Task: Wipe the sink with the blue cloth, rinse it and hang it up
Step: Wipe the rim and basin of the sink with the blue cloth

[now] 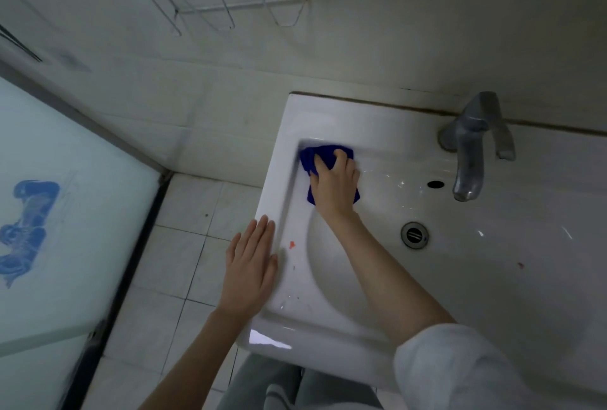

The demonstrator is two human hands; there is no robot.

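The blue cloth (308,160) was clutched by the curled right grip (335,186) at the sink's (328,114) ten o'clock corner, while the left grip (251,265) was laid flat, fingers straight, at the eight o'clock rim.

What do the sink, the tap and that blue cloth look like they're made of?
Sink: probably glazed white ceramic, glossy with bright reflections. Tap: grey metal, dull and spotted rather than polished. Blue cloth: soft fabric, perhaps microfibre, bunching into folds under the right hand.
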